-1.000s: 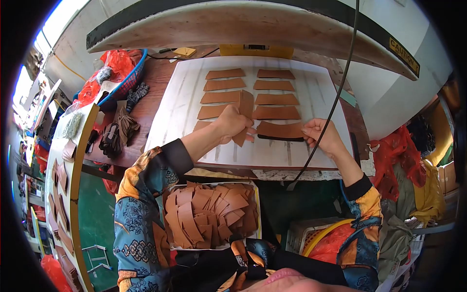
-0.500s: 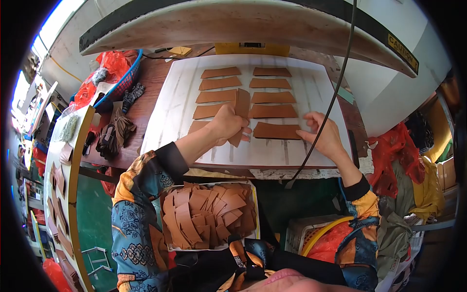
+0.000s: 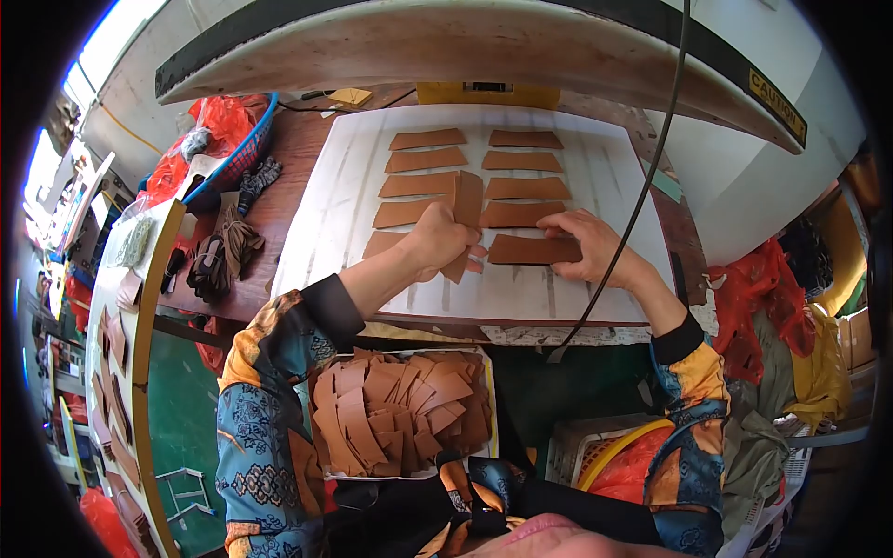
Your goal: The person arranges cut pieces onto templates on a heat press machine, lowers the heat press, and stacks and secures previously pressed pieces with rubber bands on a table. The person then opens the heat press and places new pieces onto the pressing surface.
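Note:
My left hand (image 3: 441, 240) is closed on a few brown leather strips (image 3: 468, 198), held upright over the middle of the white board (image 3: 326, 209). Flat brown leather pieces lie on the board in two columns. My right hand (image 3: 592, 246) is at the right end of the lowest right-hand leather piece (image 3: 526, 250), thumb by its lower edge and forefinger above it, fingers apart. Just above lies another leather piece (image 3: 512, 215), close to the forefinger. The lowest piece of the left column (image 3: 381, 244) is partly hidden by my left forearm.
A box of loose leather pieces (image 3: 400, 414) sits below the table edge. The curved press head (image 3: 465, 46) overhangs the board's far side, and a black cable (image 3: 642, 177) hangs across the right. A blue basket (image 3: 233, 167) with red plastic stands at the left.
My right hand has moved left and slightly up, now reaching around the end of the lowest right-hand leather piece. My left hand keeps its strips in nearly the same place.

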`<state>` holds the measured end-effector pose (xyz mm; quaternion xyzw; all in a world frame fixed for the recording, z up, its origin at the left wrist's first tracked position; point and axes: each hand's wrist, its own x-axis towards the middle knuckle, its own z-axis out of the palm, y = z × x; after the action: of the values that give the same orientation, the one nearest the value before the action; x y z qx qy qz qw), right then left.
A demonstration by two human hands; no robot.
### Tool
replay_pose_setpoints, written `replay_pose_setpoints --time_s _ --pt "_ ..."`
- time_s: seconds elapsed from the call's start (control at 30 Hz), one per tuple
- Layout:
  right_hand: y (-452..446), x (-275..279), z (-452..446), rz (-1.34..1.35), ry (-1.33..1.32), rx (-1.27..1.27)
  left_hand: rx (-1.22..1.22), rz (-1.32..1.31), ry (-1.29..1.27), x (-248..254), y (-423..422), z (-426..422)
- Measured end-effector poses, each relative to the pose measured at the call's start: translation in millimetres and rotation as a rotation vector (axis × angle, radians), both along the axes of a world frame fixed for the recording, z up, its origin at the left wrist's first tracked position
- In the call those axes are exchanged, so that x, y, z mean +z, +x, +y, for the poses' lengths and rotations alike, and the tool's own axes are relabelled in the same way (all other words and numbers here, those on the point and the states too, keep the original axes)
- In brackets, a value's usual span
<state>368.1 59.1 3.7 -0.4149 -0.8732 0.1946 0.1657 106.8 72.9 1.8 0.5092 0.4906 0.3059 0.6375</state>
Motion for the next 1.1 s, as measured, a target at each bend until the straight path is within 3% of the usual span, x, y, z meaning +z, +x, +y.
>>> replay_pose_setpoints --time_s 0.7,1.1 --pt "-11 4 16 0.000 -0.051 0.066 0.010 -0.052 0.006 16 -9 -12" --pt "-17 16 17 0.097 0.002 -0.026 -0.286 0.044 -0.018 17 -65 -112"
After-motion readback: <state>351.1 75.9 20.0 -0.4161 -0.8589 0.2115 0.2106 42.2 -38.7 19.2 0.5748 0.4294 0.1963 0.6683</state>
